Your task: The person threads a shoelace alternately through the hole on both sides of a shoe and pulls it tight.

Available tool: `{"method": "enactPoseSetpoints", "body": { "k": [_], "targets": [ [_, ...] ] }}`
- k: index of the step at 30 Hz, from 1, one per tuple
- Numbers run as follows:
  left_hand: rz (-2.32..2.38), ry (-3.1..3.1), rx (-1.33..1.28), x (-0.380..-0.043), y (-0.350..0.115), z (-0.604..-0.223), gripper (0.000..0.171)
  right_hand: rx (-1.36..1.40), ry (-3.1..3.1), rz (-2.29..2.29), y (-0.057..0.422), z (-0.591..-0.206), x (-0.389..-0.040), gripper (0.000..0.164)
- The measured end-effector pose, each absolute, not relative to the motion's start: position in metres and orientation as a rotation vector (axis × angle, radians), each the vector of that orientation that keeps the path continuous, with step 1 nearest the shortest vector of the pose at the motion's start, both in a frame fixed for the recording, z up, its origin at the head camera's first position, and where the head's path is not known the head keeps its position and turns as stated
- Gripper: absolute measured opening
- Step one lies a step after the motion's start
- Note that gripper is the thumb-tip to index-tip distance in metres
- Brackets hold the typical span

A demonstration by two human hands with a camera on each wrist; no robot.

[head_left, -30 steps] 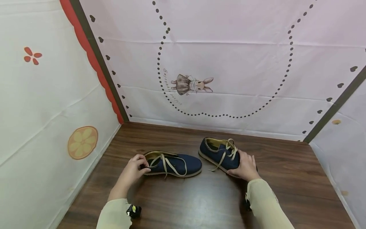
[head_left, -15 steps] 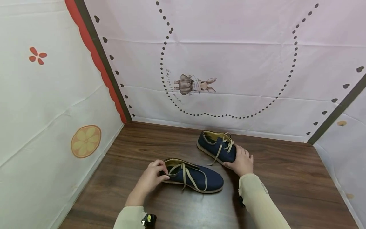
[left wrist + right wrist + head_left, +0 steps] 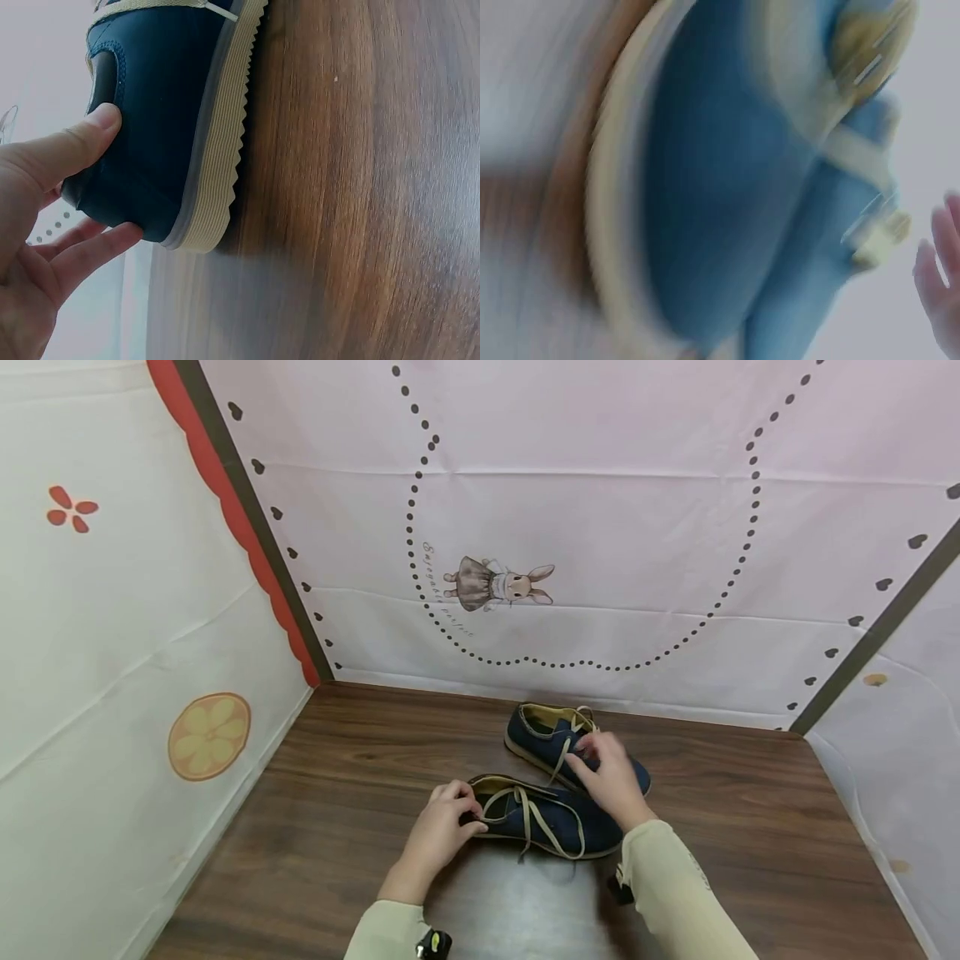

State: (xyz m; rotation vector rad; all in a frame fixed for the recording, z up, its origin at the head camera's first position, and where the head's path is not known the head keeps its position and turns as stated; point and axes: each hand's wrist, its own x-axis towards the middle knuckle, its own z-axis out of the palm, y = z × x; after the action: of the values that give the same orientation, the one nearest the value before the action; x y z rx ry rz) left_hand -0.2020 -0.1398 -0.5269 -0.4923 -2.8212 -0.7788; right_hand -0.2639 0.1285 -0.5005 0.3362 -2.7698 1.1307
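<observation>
Two navy lace-up shoes with beige laces and pale soles lie side by side, toes to the right. My left hand (image 3: 441,827) grips the near shoe (image 3: 597,821) at its heel. In the left wrist view, the thumb (image 3: 82,146) is at the shoe's collar and the fingers are under the heel end. Over the laces and front of the far shoe (image 3: 534,743) hovers my right hand (image 3: 611,779), fingers loosely bent, nothing held. The blurred right wrist view shows its fingertips apart from the shoes. The near shoe's toe overlaps the far shoe's side.
The shoes stand on a dark brown wood-grain table (image 3: 360,760). A white patterned cloth wall (image 3: 637,568) rises behind it, with more cloth walls at left and right. Light glares on the tabletop before the shoes.
My left hand has slid the near shoe to the right, up against the far shoe. My right hand has let go of the far shoe's toe and moved left over its laces.
</observation>
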Motion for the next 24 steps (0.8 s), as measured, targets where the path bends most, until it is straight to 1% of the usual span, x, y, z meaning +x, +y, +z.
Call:
{"method": "enactPoseSetpoints", "body": {
  "k": [1, 2, 6, 9, 13, 15, 20, 24],
  "targets": [
    [-0.783, -2.822, -0.492, -0.202, -0.139, -0.527, 0.014, 0.374, -2.778, 1.165, 0.121, -0.494, -0.259, 0.025],
    [-0.786, -2.824, -0.492, -0.201, -0.138, -0.527, 0.015, 0.413, -2.803, 1.166, 0.113, -0.489, -0.254, 0.025],
    [-0.784, -2.820, -0.507, -0.201, -0.137, -0.528, 0.016, 0.517, -2.978, 0.987, 0.089, -0.482, -0.236, 0.035],
    [-0.781, -2.819, -0.530, -0.202, -0.137, -0.528, 0.015, 0.596, -3.001, 0.877, 0.080, -0.489, -0.230, 0.030],
    [-0.806, -2.795, -0.554, -0.205, -0.137, -0.530, 0.012, 0.641, -2.918, 1.188, 0.082, -0.495, -0.230, 0.013],
    [-0.812, -2.788, -0.554, -0.206, -0.137, -0.530, 0.011, 0.614, -2.838, 1.397, 0.086, -0.493, -0.231, 0.009],
    [-0.819, -2.799, -0.507, -0.203, -0.129, -0.520, 0.015, 0.518, -2.640, 1.741, 0.097, -0.479, -0.230, 0.015],
    [-0.994, -2.724, -0.564, -0.201, -0.113, -0.509, 0.029, 0.439, -2.580, 1.962, 0.098, -0.470, -0.227, 0.024]
  ]
}}
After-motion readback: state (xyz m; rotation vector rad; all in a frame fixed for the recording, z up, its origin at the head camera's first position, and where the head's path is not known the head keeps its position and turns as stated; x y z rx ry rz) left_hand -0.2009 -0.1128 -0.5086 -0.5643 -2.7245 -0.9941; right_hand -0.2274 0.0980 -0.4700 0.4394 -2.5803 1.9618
